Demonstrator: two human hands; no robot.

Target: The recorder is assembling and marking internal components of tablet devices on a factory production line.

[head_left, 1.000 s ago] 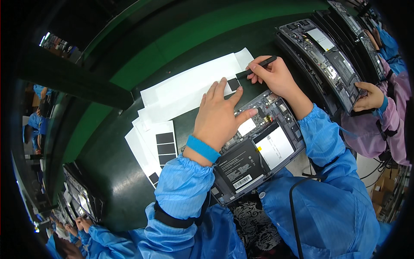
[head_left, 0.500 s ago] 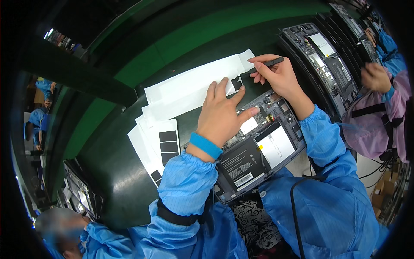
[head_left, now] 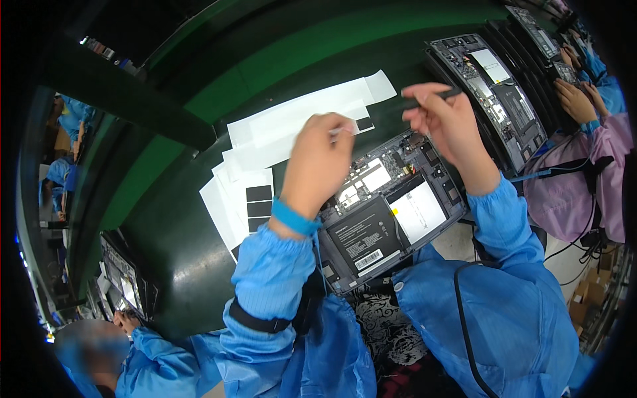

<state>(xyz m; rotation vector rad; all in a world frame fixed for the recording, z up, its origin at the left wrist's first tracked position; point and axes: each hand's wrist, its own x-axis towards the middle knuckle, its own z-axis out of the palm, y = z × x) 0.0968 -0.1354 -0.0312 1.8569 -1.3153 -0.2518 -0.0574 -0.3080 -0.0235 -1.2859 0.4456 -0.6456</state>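
Though blurry, right hand (head_left: 450, 123) (with tool (head_left: 452, 93)).

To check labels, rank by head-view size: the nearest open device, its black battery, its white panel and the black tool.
1. Open device
2. Black battery and white panel: too alike to rank
3. Black tool, partly hidden

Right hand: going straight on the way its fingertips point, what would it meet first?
Probably the right end of the white sheets, just left of the right hand. Its height is unclear, so it might pass over them.
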